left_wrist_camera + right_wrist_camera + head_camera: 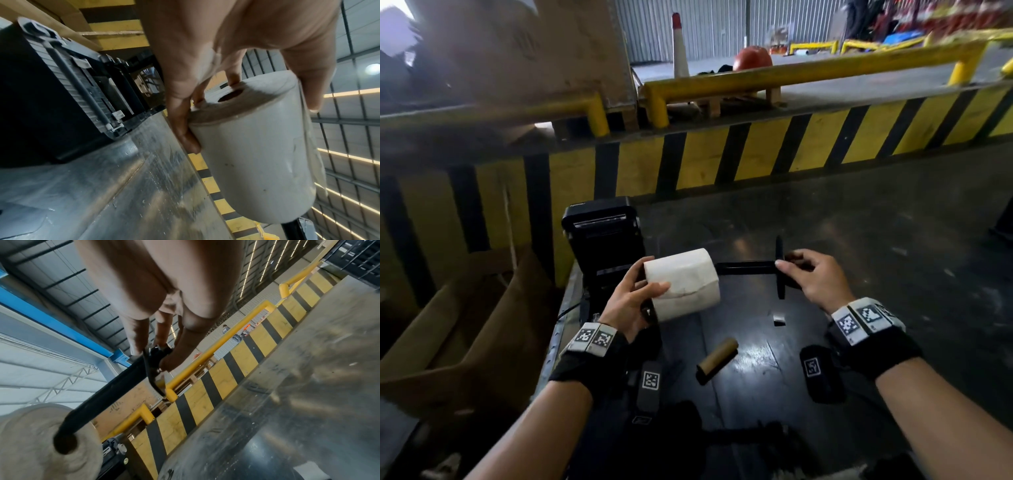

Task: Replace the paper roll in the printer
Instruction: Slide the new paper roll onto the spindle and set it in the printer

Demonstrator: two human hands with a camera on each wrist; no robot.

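new roll [683, 284], white, held in the air above the table [859, 240], just in front of the printer [602, 233]; left hand [628, 301] grasps its near end, thumb over the top and fingers wrapped round the side; black spindle [746, 267] enters the roll's core from the right, as the right wrist view shows; most of the shaft is outside the roll, so threading is judged only begun; right hand [811, 277] pinches the spindle at its flanged end [779, 270], fingertips curled on the hub; printer stands at the table's left edge with its lid raised and its bay apparently without a roll, seen in the left wrist view; brown core [717, 359], bare of paper, lies on the table nearer the person, judged to be the spent roll already taken out; small pale piece [779, 320] lies beside it, identity unclear; done: printer opened, old core out; left: slide the roll fully onto the spindle, seat both in the bay, feed the paper, close the lid; beyond the table, a yellow-and-black barrier [722, 161].
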